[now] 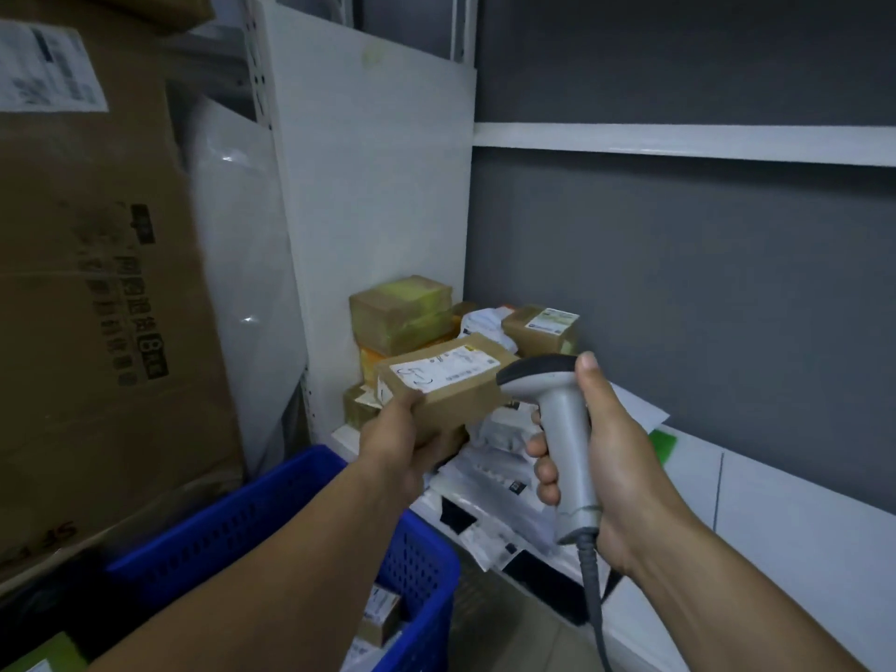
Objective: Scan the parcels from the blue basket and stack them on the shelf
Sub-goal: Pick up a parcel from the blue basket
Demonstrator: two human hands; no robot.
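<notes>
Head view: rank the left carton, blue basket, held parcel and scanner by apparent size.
1. carton, largest by far.
2. basket, though partly cut off and hidden by the arm.
3. parcel and scanner look alike; the scanner is nearer the camera, so I won't rank them.

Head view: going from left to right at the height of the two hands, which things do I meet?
Large brown cardboard carton, small brown cardboard parcel in the left hand, grey plastic handheld scanner in the right hand, small green sheet.
</notes>
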